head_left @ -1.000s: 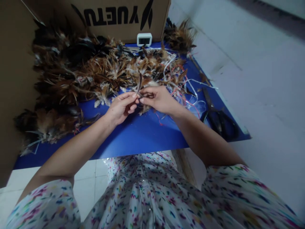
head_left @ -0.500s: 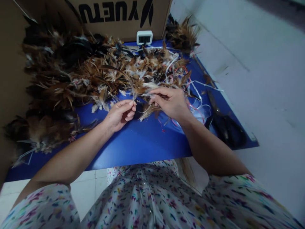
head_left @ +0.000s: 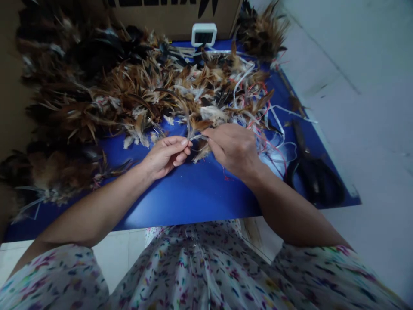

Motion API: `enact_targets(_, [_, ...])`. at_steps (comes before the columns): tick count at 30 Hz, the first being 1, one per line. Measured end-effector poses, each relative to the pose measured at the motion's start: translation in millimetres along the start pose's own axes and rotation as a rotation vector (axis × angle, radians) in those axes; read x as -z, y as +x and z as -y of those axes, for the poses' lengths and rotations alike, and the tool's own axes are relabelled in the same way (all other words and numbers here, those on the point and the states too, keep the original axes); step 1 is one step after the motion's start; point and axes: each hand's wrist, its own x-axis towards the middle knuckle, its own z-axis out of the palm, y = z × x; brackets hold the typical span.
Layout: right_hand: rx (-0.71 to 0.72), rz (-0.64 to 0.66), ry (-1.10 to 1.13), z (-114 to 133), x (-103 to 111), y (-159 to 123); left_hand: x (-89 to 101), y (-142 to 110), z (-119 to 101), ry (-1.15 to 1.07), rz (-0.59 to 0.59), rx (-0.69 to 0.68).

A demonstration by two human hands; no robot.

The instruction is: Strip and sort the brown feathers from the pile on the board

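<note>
Between thumb and fingertips, my left hand pinches the base of a thin feather whose shaft stands up from the fingers. My right hand is close by on the right, its thumb and forefinger closed on the end of a pale, wispy feather that reaches across to the left fingertips. Just beyond both hands spreads a heap of brown, white and black feathers. A small loose tuft lies on the blue table below the gap between the hands.
Black-handled scissors rest at the right of the blue table. Red and white strings tangle beside my right hand. A small white digital clock stands before a cardboard box. Feather bundles lie left and back right.
My right hand has come closer to my left, and the pale feather now touches the left fingertips. The view has tipped down slightly, showing less of the box.
</note>
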Motion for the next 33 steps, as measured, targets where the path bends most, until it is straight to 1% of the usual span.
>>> enact_targets(6, [0.053,0.017,-0.030,0.0,1.2,-0.3,-0.9,-0.2,-0.6,0.024,0.010,0.002])
enact_targets(12, [0.107,-0.025,-0.051,0.1,3.2,1.2,-3.2,-0.9,-1.1,0.060,0.007,0.013])
enact_targets(18, [0.096,0.008,0.006,-1.4,2.8,0.5,-3.0,-0.9,-1.5,0.098,-0.001,0.017])
enact_targets(23, [0.106,0.010,0.017,-1.6,0.3,-0.3,-3.6,-1.8,-1.7,0.117,-0.014,0.022])
enact_targets(25, [0.083,0.007,0.030,-1.9,-0.2,0.0,-4.0,-2.1,-1.1,0.117,-0.029,0.007])
enact_targets(27, [0.030,-0.034,0.040,-2.5,0.9,1.1,-4.3,-2.4,-0.2,0.112,-0.051,-0.023])
enact_targets(29, [-0.037,-0.122,0.041,-2.6,3.9,2.9,-4.6,-2.5,0.7,0.110,-0.081,-0.073])
enact_targets(31, [-0.093,-0.211,0.045,-0.4,7.5,4.7,-5.3,-2.8,1.3,0.118,-0.113,-0.147])
enact_targets(33, [-0.137,-0.251,0.093,5.1,9.5,5.6,-6.2,-3.4,2.0,0.141,-0.141,-0.238])
